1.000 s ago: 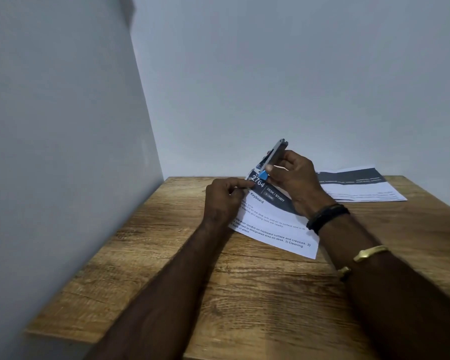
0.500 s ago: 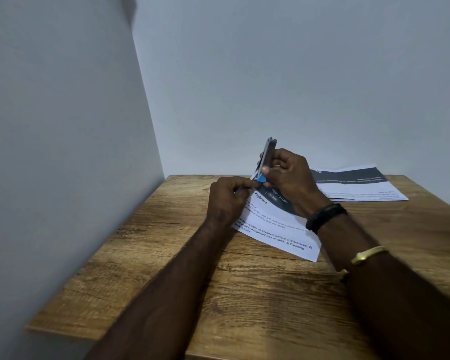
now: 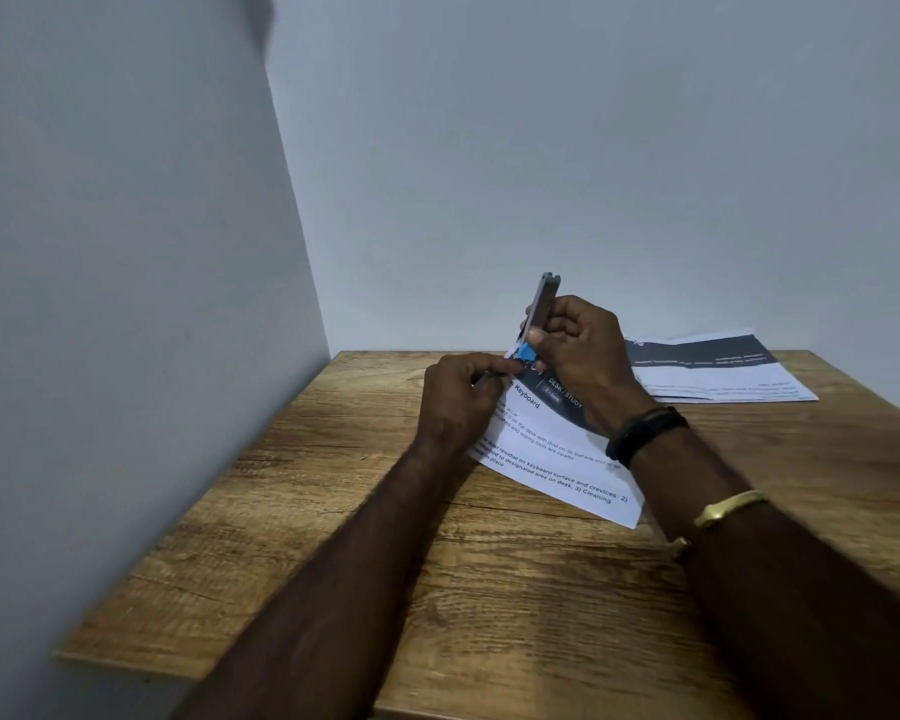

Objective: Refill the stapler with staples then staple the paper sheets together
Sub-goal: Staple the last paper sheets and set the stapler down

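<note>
Right hand: fingers clenched round the stapler, held tilted up above the near sheet.
Left hand: fingers pinched at the stapler's blue end; whether on staples, I can't tell.
Tip: I'd steady the stapler, feed straight.
Count: one stapler, two paper lots, far paper on the table.

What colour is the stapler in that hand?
Grey metal stapler with a bright blue part at its lower end, seen in the head view.

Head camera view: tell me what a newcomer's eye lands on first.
The two hands meeting at the middle of the wooden desk: the right hand holds a grey and blue stapler tilted upward, and the left hand pinches something small at its lower end. Under them lies a printed sheet, with more papers at the far right.
</note>
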{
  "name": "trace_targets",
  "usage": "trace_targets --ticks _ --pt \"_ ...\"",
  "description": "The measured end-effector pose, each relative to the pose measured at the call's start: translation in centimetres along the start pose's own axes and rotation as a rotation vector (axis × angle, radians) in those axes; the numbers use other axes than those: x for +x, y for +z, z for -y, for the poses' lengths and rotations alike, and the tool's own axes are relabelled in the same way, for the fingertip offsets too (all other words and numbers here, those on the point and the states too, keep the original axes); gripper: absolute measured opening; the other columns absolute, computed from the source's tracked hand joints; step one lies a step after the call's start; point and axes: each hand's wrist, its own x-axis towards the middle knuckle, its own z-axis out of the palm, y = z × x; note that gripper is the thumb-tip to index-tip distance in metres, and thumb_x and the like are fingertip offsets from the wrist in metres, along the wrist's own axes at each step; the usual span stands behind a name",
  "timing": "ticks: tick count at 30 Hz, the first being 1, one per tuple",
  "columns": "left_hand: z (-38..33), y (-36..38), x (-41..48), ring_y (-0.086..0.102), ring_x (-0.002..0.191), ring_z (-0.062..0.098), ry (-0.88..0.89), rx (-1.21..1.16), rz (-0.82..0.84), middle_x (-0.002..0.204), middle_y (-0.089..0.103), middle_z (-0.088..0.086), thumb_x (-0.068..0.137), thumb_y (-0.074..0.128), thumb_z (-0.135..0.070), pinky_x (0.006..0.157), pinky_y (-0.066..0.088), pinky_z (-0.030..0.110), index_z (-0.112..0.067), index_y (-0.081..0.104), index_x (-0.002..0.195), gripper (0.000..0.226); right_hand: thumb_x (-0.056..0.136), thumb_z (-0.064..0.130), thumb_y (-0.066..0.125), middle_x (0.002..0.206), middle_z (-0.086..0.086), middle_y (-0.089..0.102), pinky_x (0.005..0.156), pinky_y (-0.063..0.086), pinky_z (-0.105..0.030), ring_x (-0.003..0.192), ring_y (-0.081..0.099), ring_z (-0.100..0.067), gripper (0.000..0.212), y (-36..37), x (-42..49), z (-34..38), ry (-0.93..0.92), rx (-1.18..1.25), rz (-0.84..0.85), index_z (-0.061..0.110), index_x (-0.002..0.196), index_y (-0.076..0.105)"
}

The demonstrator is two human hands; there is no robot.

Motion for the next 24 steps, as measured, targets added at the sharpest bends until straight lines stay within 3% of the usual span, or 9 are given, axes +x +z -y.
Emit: trace_targets --ticks 2,5,8,10,13,15,19,22,24 --pt "-0.1 -0.1 -0.1 0.071 0.071 -0.006 -0.004 -0.005 -0.004 0.087 0.077 -0.005 0.091 0.065 0.002 0.066 0.052 0.009 -0.007 0.081 0.1 0.021 0.092 -0.002 0.07 0.1 -0.016 0.074 0.073 0.063 -0.037 0.089 0.073 -0.028 0.019 0.0 -0.1 0.2 0.008 0.032 0.009 0.003 0.109 0.068" --pt "-0.3 -0.5 -0.2 0.072 0.068 -0.004 -0.044 -0.033 -0.04 0.093 0.078 -0.002 0.093 0.063 0.001 0.058 0.052 0.01 -0.007 0.079 0.106 0.022 0.09 0.003 0.074 0.101 -0.011 0.076 0.072 0.063 -0.03 0.09 0.076 -0.023 0.021 0.1 -0.2 0.5 -0.006 0.07 -0.04 0.008 0.11 0.069" --pt "-0.3 -1.1 0.1 0.074 0.095 0.008 -0.061 0.019 -0.115 0.121 0.074 0.007 0.092 0.065 -0.001 0.072 0.059 0.018 -0.009 0.073 0.121 0.031 0.087 0.008 0.078 0.1 -0.008 0.077 0.07 0.062 -0.028 0.091 0.076 -0.023 0.025 0.0 -0.1 0.9 -0.012 0.064 -0.108 0.009 0.111 0.072" --pt "-0.1 -1.4 0.4 0.068 0.115 0.021 -0.077 0.055 -0.162 0.135 0.067 0.008 0.09 0.066 -0.001 0.091 0.06 0.031 -0.011 0.067 0.131 0.042 0.085 0.016 0.081 0.094 -0.001 0.077 0.066 0.059 -0.022 0.089 0.076 -0.017 0.022 -0.3 -0.2 1.2 -0.013 -0.056 -0.078 0.016 0.105 0.073" --pt "0.2 -1.8 0.8 0.061 0.125 0.029 -0.123 0.048 -0.221 0.144 0.058 0.009 0.086 0.067 0.003 0.102 0.056 0.046 -0.01 0.057 0.141 0.056 0.079 0.025 0.086 0.087 0.001 0.076 0.069 0.062 -0.033 0.082 0.075 -0.016 0.018 -0.4 -0.5 1.5 0.031 -0.323 0.026 0.019 0.092 0.075" --pt "0.5 -1.9 1.2 0.056 0.132 0.029 -0.153 0.059 -0.279 0.147 0.055 0.01 0.084 0.067 0.005 0.108 0.051 0.046 -0.007 0.052 0.144 0.063 0.073 0.027 0.087 0.081 -0.003 0.076 0.072 0.063 -0.04 0.078 0.075 -0.022 0.019 -0.1 -0.9 1.8 0.077 -0.521 0.103 0.013 0.083 0.077" --pt "1.1 -2.3 1.6 0.052 0.137 0.026 -0.223 -0.011 -0.392 0.15 0.054 0.01 0.084 0.068 0.005 0.115 0.044 0.044 -0.007 0.051 0.146 0.065 0.061 0.03 0.087 0.062 -0.003 0.072 0.061 0.064 -0.036 0.054 0.07 -0.019 0.025 0.8 -1.5 1.8 0.243 -0.862 0.314 0.01 0.071 0.075" --pt "1.3 -2.5 1.7 0.054 0.135 0.024 -0.282 -0.061 -0.42 0.147 0.056 0.008 0.084 0.071 0.004 0.114 0.046 0.043 -0.01 0.054 0.144 0.064 0.059 0.035 0.089 0.066 0.0 0.07 0.061 0.064 -0.033 0.059 0.071 -0.016 0.031 1.4 -1.7 1.0 0.302 -1.043 0.399 0.017 0.073 0.068" --pt "1.2 -2.5 1.8 0.057 0.132 0.025 -0.307 -0.099 -0.423 0.146 0.057 0.008 0.084 0.071 0.002 0.112 0.048 0.044 -0.012 0.055 0.143 0.063 0.058 0.041 0.089 0.066 0.003 0.065 0.053 0.054 -0.024 0.059 0.064 -0.014 0.037 1.7 -1.7 0.4 0.283 -1.118 0.379 0.018 0.071 0.062"
